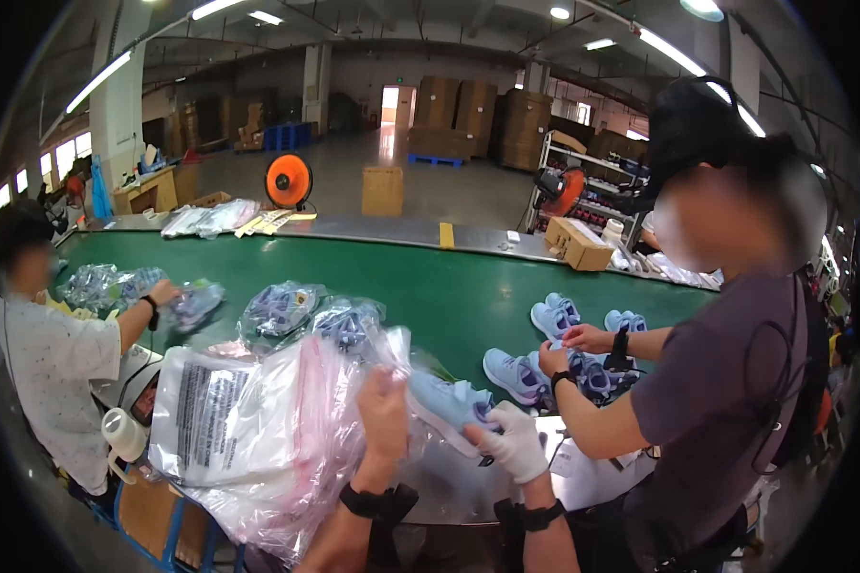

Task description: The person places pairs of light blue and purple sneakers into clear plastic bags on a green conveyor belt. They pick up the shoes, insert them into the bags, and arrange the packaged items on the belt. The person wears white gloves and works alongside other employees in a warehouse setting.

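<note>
My right hand (516, 442), in a white glove, grips a light blue sneaker (446, 399) near its heel. The sneaker's toe points up and to the left, toward a clear plastic bag (392, 346). My bare left hand (384, 415) is closed on that bag, beside the shoe. How far the shoe is inside the bag I cannot tell. Directly left of my left hand lies a large stack of clear plastic bags (258, 406) with pink edges. Behind it, bagged sneakers (282, 307) rest on the green conveyor belt (440, 296).
On my right a co-worker (707, 382) handles light blue sneakers (513, 374) on the belt. Another co-worker (57, 372), at left, reaches for bagged shoes. A white jug (124, 435) stands beside the bag stack. Across the belt are an orange fan (289, 181) and a cardboard box (578, 244).
</note>
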Available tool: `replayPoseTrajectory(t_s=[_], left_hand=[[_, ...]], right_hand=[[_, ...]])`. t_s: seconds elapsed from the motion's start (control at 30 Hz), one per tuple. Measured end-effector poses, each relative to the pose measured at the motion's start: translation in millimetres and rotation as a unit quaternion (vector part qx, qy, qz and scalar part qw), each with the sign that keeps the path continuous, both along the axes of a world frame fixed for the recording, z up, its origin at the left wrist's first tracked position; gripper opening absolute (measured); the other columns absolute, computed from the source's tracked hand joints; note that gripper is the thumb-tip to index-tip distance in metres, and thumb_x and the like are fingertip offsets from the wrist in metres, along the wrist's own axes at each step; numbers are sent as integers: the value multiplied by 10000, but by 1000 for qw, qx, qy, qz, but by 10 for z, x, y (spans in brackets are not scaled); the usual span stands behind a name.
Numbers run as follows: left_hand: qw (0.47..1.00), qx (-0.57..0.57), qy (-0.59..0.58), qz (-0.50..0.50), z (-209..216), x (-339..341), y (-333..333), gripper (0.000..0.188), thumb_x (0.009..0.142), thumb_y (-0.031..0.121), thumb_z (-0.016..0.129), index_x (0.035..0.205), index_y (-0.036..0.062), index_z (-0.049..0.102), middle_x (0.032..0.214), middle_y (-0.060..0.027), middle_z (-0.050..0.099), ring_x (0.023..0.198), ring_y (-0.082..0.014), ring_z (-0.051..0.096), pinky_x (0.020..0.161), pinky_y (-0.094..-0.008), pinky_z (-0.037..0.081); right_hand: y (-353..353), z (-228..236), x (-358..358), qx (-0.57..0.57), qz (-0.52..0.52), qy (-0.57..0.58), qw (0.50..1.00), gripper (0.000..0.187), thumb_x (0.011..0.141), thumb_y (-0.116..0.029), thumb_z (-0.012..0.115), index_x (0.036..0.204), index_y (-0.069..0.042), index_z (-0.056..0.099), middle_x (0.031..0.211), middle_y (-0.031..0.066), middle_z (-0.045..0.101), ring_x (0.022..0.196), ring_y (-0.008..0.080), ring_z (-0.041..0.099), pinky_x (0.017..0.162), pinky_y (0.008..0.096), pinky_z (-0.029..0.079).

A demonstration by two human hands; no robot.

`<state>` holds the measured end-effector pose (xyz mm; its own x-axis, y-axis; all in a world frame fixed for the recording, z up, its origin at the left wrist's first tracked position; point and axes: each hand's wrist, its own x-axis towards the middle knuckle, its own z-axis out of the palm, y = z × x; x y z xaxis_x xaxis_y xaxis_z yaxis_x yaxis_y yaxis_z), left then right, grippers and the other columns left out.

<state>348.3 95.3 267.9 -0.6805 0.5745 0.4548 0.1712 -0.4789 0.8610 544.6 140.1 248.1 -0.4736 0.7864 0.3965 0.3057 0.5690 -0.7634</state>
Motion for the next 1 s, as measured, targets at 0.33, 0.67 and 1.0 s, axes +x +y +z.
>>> replayPoseTrajectory(t_s=[0.33,0.67,1.0], left_hand=[[917,-108,369,-105,637,341,686,205,889,189,536,842,-2,593,798,-246,608,777,-455,570,633,-474,452],[893,-157,395,-151,341,417,230,186,876,165,566,814,-11,561,734,-240,579,697,-445,553,605,-455,448],[824,-208,434,-301,446,564,435,187,861,182,558,883,4,610,786,-240,621,759,-442,595,653,-463,485]], right_hand=[[-387,404,-439,373,-19,-308,875,244,710,-376,699,769,-140,691,878,65,576,858,237,530,731,379,393],[-63,284,-464,63,7,-347,936,173,819,-249,593,895,-104,651,850,113,667,819,303,642,772,404,506],[-43,-496,-625,258,123,-91,954,236,896,-197,496,1100,-97,556,1089,95,597,1030,259,554,866,380,440]])
